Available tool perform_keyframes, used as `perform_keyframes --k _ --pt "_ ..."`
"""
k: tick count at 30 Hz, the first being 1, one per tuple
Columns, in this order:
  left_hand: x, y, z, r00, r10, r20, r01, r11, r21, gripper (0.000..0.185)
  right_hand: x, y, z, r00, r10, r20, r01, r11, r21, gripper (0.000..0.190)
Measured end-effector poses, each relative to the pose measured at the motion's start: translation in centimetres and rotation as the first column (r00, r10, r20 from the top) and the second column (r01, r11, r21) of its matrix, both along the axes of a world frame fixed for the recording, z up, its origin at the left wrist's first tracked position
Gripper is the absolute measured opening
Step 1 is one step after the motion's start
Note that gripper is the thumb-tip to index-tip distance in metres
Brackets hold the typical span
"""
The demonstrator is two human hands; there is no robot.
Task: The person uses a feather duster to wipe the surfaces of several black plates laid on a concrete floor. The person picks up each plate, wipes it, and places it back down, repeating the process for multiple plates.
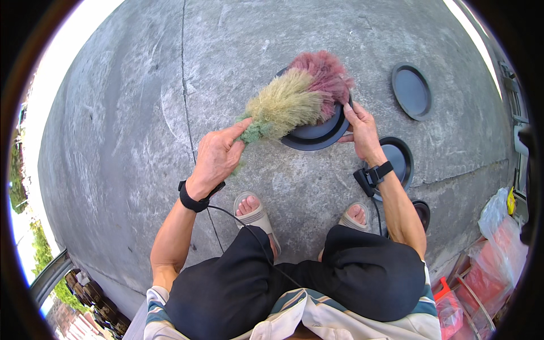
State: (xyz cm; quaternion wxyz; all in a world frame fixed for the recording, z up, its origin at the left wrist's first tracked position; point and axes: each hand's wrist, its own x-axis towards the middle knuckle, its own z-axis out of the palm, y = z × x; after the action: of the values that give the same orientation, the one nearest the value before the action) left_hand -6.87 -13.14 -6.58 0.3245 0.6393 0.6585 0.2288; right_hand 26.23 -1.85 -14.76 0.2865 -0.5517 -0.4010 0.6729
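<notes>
My left hand (219, 152) grips a fluffy duster (293, 100) near its green end. Its fibres run from green through pale yellow to dusky red at the far tip. The duster lies across a round dark plastic tray (312, 139), much like a plant saucer, and hides most of its inside. At the tray's right rim, my right hand (361, 129) holds the edge, thumb on top and fingers below. Black straps with cables circle both wrists.
Another round dark tray (412, 91) lies on the concrete floor (127, 106) at the right. Behind my right wrist is a further tray (401, 159), with a small dark dish (421, 214) nearer me. Plastic bags (495, 246) with reddish contents stand at the lower right.
</notes>
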Motion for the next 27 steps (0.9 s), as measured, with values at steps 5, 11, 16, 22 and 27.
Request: perform_keyframes --k 5,11,16,22,27 --pt "-0.6 -1.0 -1.8 0.949 0.059 -0.309 -0.018 0.991 0.133 0.046 0.4 0.6 1.8 0.998 -0.044 0.042 0.038 0.991 0.127 0.032" --pt "0.8 -3.8 1.3 0.959 -0.178 -0.219 0.133 0.97 -0.206 0.043 0.6 1.7 2.0 0.993 -0.099 0.068 0.071 0.941 0.332 0.04" --pt "1.1 -2.6 1.7 0.981 -0.106 0.165 0.152 0.941 -0.302 0.048 -1.0 1.4 0.2 0.987 -0.128 -0.094 0.149 0.953 0.265 0.038" --pt "1.9 0.0 -3.4 0.979 0.138 0.151 -0.137 0.99 -0.02 0.049 -0.5 0.3 1.2 0.997 -0.04 -0.062 0.047 0.993 0.112 0.032" --pt "3.5 -0.5 -4.7 0.904 0.004 0.427 -0.012 1.0 0.016 0.049 0.3 1.2 0.8 0.998 -0.062 -0.015 0.063 0.984 0.165 0.035"
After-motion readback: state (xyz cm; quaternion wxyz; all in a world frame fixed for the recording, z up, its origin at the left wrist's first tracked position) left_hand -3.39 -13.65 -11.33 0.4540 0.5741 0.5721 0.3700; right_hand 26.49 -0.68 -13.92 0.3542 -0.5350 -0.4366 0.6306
